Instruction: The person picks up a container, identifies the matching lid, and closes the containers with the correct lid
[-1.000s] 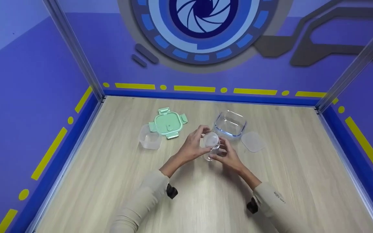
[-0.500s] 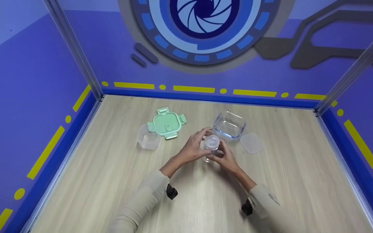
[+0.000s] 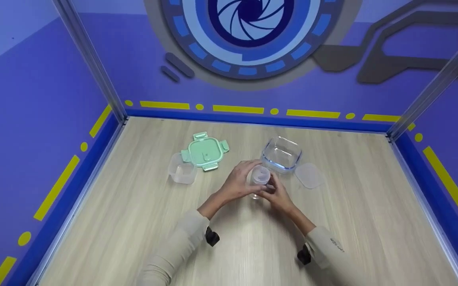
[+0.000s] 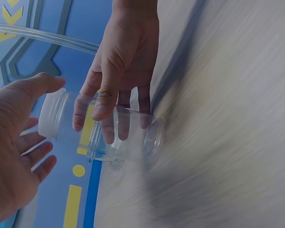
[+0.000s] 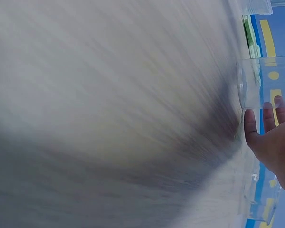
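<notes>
A clear cylindrical jar (image 3: 255,195) stands upright between the two hands at the middle of the table. Its whitish cap (image 3: 261,174) faces up, and a ridged ring circles the clear wall partway down in the left wrist view. My left hand (image 3: 235,183) holds the cap from the left, thumb on the near side and fingers on the far side. Lower down, my right hand (image 3: 278,197) grips the body of the jar from the right; its fingers (image 4: 125,126) show through the clear wall in the left wrist view. The right wrist view catches only part of the jar (image 5: 261,83).
Behind the hands stands a square glass container (image 3: 281,155), with a translucent flat lid (image 3: 308,175) to its right. Left of them, a green clip lid (image 3: 206,152) overlaps a translucent plastic container (image 3: 182,174). Blue-purple walls (image 3: 233,91) enclose the table (image 3: 133,206).
The cap has shifted slightly toward the near edge and now sits straighter over the jar. My left fingers have lowered and lie closer around it. The right hand keeps its grip on the body.
</notes>
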Demonstrator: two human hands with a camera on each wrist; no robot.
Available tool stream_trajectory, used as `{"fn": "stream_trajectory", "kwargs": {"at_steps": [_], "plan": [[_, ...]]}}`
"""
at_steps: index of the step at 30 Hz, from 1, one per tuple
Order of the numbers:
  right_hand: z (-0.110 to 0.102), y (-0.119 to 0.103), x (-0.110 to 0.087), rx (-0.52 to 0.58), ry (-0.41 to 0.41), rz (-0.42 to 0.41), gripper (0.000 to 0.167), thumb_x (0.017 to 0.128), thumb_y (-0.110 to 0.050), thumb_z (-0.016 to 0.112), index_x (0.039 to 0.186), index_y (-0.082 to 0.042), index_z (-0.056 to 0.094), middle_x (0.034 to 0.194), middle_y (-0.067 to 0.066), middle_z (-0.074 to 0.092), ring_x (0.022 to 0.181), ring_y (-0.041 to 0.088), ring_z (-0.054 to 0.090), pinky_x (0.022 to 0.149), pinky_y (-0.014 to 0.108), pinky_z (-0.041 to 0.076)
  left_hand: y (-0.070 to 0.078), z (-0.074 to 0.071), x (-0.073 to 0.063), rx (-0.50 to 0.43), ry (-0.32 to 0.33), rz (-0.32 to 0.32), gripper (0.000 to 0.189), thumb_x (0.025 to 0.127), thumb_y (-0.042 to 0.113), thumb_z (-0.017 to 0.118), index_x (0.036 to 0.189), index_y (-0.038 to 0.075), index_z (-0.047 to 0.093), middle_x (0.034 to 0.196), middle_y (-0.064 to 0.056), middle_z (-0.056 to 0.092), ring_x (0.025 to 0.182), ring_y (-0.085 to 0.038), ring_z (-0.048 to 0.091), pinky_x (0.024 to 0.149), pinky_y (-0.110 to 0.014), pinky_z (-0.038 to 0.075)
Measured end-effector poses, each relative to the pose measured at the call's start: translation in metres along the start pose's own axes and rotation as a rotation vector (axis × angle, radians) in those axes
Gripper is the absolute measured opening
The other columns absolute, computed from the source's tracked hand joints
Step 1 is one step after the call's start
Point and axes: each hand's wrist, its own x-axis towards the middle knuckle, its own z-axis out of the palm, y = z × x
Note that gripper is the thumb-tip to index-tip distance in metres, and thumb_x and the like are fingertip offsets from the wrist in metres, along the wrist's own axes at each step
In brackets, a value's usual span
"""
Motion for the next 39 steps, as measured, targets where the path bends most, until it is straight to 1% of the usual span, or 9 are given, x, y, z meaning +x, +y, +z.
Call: {"fn": "stream_trajectory", "kwargs": {"at_steps": [4, 8, 13, 18, 23, 29, 33, 35, 39], "plan": [[0.0, 0.0, 0.0, -0.001, 0.001, 0.003, 0.069, 0.086, 0.006, 0.076, 0.146, -0.001, 0.044, 0.139, 0.02, 0.061, 0.127, 0.035, 0.06, 0.105, 0.05, 0.051, 0.0, 0.006, -0.001, 0.048, 0.077, -0.066, 0.077, 0.074, 0.04, 0.09, 0.139, 0.012, 0.059, 0.137, -0.007, 0.063, 0.129, -0.025, 0.055, 0.109, -0.049, 0.043], [0.0, 0.001, 0.001, -0.014, -0.005, 0.007, 0.07, 0.086, 0.003, 0.077, 0.147, -0.002, 0.043, 0.141, 0.02, 0.06, 0.13, 0.036, 0.059, 0.107, 0.05, 0.05, -0.001, 0.011, -0.002, 0.058, 0.11, -0.111, 0.076, 0.074, 0.041, 0.091, 0.136, 0.01, 0.06, 0.128, -0.007, 0.065, 0.122, -0.024, 0.057, 0.105, -0.047, 0.045], [-0.001, 0.003, 0.001, 0.005, -0.023, 0.016, 0.071, 0.087, 0.0, 0.077, 0.148, -0.002, 0.041, 0.142, 0.021, 0.059, 0.13, 0.033, 0.058, 0.108, 0.05, 0.048, -0.001, 0.014, -0.003, 0.036, 0.142, -0.114, 0.069, 0.072, 0.035, 0.093, 0.129, 0.008, 0.065, 0.121, -0.008, 0.068, 0.115, -0.025, 0.059, 0.102, -0.044, 0.047], [-0.001, 0.002, 0.0, 0.026, -0.033, 0.016, 0.072, 0.088, -0.001, 0.077, 0.149, -0.002, 0.04, 0.142, 0.023, 0.058, 0.128, 0.028, 0.059, 0.107, 0.052, 0.05, -0.002, 0.015, -0.003, 0.001, 0.163, -0.108, 0.061, 0.073, 0.03, 0.093, 0.124, 0.008, 0.068, 0.119, -0.008, 0.068, 0.113, -0.024, 0.059, 0.101, -0.043, 0.047], [0.0, 0.002, 0.0, 0.044, -0.04, 0.026, 0.071, 0.088, 0.001, 0.076, 0.149, 0.001, 0.038, 0.141, 0.026, 0.058, 0.123, 0.031, 0.062, 0.103, 0.052, 0.052, -0.005, 0.015, -0.003, -0.004, 0.152, -0.105, 0.06, 0.075, 0.032, 0.091, 0.125, 0.009, 0.068, 0.121, -0.007, 0.068, 0.116, -0.023, 0.059, 0.103, -0.043, 0.046], [0.0, 0.001, -0.001, 0.028, -0.04, 0.05, 0.069, 0.089, -0.001, 0.076, 0.148, 0.0, 0.039, 0.139, 0.026, 0.058, 0.126, 0.04, 0.061, 0.104, 0.05, 0.052, -0.007, 0.015, -0.003, -0.022, 0.13, -0.092, 0.062, 0.077, 0.03, 0.09, 0.131, 0.008, 0.067, 0.124, -0.008, 0.068, 0.117, -0.024, 0.058, 0.103, -0.045, 0.046], [-0.001, 0.001, -0.001, 0.025, -0.04, 0.058, 0.069, 0.089, -0.001, 0.076, 0.148, -0.001, 0.039, 0.139, 0.026, 0.058, 0.125, 0.042, 0.061, 0.103, 0.05, 0.053, -0.008, 0.013, -0.004, -0.039, 0.112, -0.084, 0.062, 0.08, 0.029, 0.087, 0.134, 0.007, 0.065, 0.128, -0.009, 0.068, 0.121, -0.025, 0.058, 0.106, -0.045, 0.046], [-0.001, 0.001, -0.001, 0.022, -0.041, 0.054, 0.069, 0.089, 0.0, 0.075, 0.148, -0.001, 0.039, 0.139, 0.027, 0.057, 0.124, 0.044, 0.062, 0.102, 0.051, 0.054, -0.009, 0.011, -0.004, -0.052, 0.096, -0.074, 0.062, 0.081, 0.026, 0.086, 0.135, 0.005, 0.064, 0.131, -0.011, 0.067, 0.123, -0.026, 0.058, 0.107, -0.046, 0.046], [0.0, 0.001, -0.002, 0.007, -0.04, 0.055, 0.069, 0.089, -0.002, 0.076, 0.148, -0.002, 0.039, 0.139, 0.025, 0.057, 0.124, 0.042, 0.061, 0.103, 0.054, 0.052, -0.01, 0.008, -0.004, -0.09, 0.036, -0.065, 0.063, 0.082, 0.016, 0.083, 0.139, 0.003, 0.06, 0.136, -0.013, 0.065, 0.127, -0.029, 0.056, 0.11, -0.048, 0.045]]}}
